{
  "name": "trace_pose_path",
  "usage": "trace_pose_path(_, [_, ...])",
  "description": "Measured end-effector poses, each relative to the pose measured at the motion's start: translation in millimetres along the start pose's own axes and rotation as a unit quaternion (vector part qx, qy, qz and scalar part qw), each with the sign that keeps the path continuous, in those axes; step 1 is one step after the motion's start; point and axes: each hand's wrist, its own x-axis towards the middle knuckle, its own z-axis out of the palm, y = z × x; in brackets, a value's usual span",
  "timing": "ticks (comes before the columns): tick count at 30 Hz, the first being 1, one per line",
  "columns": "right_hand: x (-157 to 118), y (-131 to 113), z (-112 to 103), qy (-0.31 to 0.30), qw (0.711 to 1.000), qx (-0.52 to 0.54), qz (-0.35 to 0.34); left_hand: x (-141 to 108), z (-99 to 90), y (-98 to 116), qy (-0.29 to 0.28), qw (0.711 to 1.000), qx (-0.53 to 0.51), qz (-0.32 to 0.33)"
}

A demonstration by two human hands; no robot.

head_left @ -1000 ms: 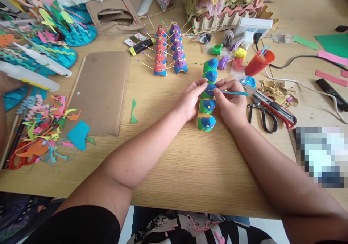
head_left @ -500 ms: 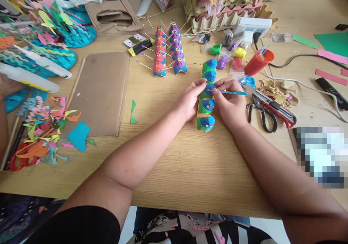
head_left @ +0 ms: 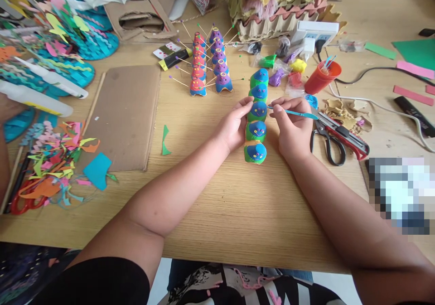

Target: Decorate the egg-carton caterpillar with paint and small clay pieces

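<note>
A strip of egg-carton cups [head_left: 256,131], covered in blue and green with small faces, lies lengthwise in front of me. My left hand [head_left: 236,126] grips its left side near the middle cup, thumb on top. In my right hand [head_left: 292,126] is a thin blue modelling tool [head_left: 299,114], pinched between thumb and fingers. Its tip points left, just beside the middle cup, which bears yellow dots and a smile. Beyond stand a red egg-carton caterpillar [head_left: 198,71] and a purple one [head_left: 222,69], both with stick antennae.
Right of my hand lie black-handled pliers [head_left: 335,151] and a red utility knife [head_left: 353,142]. Behind are an orange cup [head_left: 322,77], bagged clay [head_left: 277,77] and a power strip [head_left: 316,31]. Leftward sit cardboard [head_left: 124,114], paper scraps [head_left: 61,160] and another person's hand [head_left: 10,105] beside glue bottles.
My right hand has drawn slightly right, taking the tool's tip off the middle cup. That cup's face now shows more fully. My left hand keeps its hold.
</note>
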Motion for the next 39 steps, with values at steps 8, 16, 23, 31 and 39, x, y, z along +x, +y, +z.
trace_pose_path(8, [0.7, -1.4, 1.1, -0.032, 0.999, 0.028, 0.022, -1.2, -0.4, 3.2, -0.012, 1.000, 0.020, 0.007])
trace_pose_path(16, [0.5, -3.2, 2.0, -0.037, 0.998, 0.033, 0.025, -1.8, 0.5, 4.0, -0.008, 0.999, 0.039, 0.013])
trace_pose_path(23, [1.1, -3.4, 2.0, -0.037, 0.999, -0.009, 0.022, -1.9, -0.6, 4.0, -0.019, 0.998, 0.051, 0.022])
trace_pose_path(31, [0.9, -3.1, 2.0, -0.034, 0.999, -0.022, 0.033, -1.9, 0.8, 4.7, 0.001, 0.999, 0.046, 0.009])
trace_pose_path(39, [0.4, -1.0, 2.2, -0.036, 0.999, -0.002, 0.033, -2.8, 0.7, 4.7, -0.006, 0.999, 0.043, 0.003])
